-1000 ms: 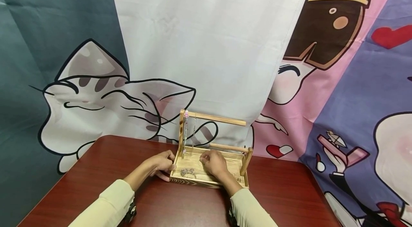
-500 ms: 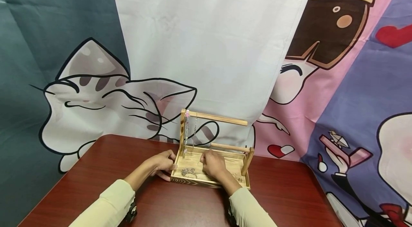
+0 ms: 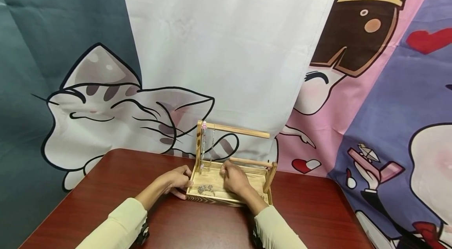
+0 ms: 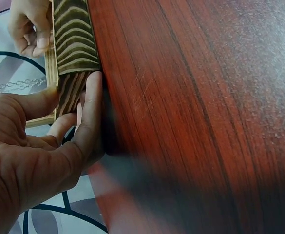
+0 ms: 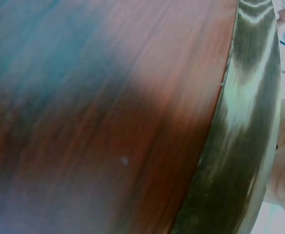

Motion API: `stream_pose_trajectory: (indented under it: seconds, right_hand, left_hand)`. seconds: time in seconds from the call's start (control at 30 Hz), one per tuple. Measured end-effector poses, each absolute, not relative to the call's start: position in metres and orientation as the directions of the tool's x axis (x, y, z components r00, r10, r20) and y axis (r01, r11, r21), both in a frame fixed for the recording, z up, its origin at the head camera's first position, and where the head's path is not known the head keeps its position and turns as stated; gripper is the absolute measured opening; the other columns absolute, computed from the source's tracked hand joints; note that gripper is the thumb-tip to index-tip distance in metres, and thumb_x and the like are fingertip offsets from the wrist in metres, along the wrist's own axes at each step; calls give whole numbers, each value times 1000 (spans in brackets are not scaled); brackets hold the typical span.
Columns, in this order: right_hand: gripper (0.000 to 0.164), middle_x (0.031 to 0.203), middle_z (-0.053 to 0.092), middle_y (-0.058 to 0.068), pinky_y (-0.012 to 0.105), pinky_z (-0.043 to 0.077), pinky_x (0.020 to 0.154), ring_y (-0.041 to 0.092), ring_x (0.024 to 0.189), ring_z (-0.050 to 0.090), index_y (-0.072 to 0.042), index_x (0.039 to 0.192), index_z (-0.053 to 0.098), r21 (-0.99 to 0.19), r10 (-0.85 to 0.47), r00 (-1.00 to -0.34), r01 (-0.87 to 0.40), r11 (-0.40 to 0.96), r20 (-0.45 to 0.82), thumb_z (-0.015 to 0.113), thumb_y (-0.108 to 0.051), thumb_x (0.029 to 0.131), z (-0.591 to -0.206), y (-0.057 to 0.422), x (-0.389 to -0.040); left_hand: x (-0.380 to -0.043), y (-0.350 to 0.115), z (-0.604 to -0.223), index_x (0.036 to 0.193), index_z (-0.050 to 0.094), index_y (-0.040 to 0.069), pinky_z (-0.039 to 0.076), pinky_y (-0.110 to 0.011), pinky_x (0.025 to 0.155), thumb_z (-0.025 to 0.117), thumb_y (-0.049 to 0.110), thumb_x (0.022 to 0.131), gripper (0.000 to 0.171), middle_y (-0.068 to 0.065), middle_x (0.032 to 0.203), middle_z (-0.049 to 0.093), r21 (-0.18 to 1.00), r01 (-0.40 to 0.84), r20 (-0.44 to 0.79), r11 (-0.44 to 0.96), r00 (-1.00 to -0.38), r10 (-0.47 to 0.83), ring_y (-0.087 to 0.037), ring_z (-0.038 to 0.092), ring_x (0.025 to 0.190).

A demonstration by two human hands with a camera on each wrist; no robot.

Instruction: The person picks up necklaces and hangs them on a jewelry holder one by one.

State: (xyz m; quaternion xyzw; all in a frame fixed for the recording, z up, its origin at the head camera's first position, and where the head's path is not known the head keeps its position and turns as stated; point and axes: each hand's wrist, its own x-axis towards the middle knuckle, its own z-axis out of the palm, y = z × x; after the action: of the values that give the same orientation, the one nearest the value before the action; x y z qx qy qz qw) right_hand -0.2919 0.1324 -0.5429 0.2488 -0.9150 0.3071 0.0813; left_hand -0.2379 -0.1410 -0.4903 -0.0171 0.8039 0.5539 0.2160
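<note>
A wooden jewelry stand (image 3: 233,127) with a shallow tray (image 3: 212,176) stands on the table. My left hand (image 3: 178,178) grips the tray's left end; in the left wrist view its thumb lies at the upper edge and its fingers against the outer wall. Over the middle of the tray is my right hand (image 3: 236,178), fingers curled and fingertips pinched together near the lower bar (image 3: 251,162). The thin loop seen at its fingertips earlier is hidden in the head view. A beaded strand (image 3: 203,141) and a thin chain (image 3: 213,143) hang from the upper bar's left side.
A silvery heap of jewelry (image 3: 206,190) lies in the tray's front left, and a small piece (image 3: 262,197) at the front right. The reddish table (image 3: 310,209) extends on both sides. A printed cloth (image 3: 226,44) hangs right behind it.
My right hand has shifted slightly right and toward the lower bar, and the thin loop by its fingertips has gone out of sight. My left hand keeps its grip on the tray.
</note>
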Motion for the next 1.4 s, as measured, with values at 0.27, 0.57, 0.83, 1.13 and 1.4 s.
stream_pose_trajectory:
  seconds: [0.27, 0.57, 0.83, 1.13, 1.4]
  right_hand:
    - [11, 96, 81, -10, 36, 69, 89, 4, 91, 75, -19, 115, 83, -486, -410, -848, -529, 696, 336, 80, -19, 104, -593, 150, -331]
    - [8, 99, 80, -11, 44, 68, 99, 12, 100, 75, -27, 100, 82, -475, -415, -876, -483, 736, 247, 78, -22, 105, -566, 155, -316]
    - [23, 91, 79, -3, 41, 66, 84, 15, 86, 71, -18, 96, 80, -561, -369, -899, -436, 704, 235, 65, -25, 113, -530, 153, -292]
    - [15, 97, 81, 14, 33, 70, 80, 22, 87, 77, 10, 108, 77, -937, -240, -969, -33, 349, -55, 66, 0, 104, -506, 144, -275]
    - [34, 91, 83, -2, 17, 33, 46, 4, 52, 39, 6, 130, 75, -961, -265, -931, 205, 186, -250, 72, -20, 108, -508, 160, -279]
  left_hand:
    - [-237, -140, -490, 128, 52, -1, 74, -39, 67, 66, -5, 100, 31, -20, 100, 68, 879, -266, -365, 396, -909, 200, -27, 70, 88]
    - [-237, -141, -491, 128, 52, -1, 74, -39, 67, 65, -6, 99, 32, -20, 99, 68, 878, -264, -364, 399, -910, 200, -27, 70, 86]
    - [-238, -141, -492, 128, 52, -1, 74, -40, 67, 65, -5, 99, 32, -20, 100, 67, 877, -267, -368, 399, -907, 202, -27, 70, 88]
    - [-238, -142, -492, 127, 52, -1, 74, -40, 67, 64, -6, 98, 32, -20, 100, 67, 879, -264, -367, 396, -907, 209, -27, 69, 87]
    - [-239, -142, -493, 128, 51, -1, 74, -40, 67, 65, -5, 99, 32, -20, 101, 68, 881, -266, -367, 392, -906, 212, -28, 71, 88]
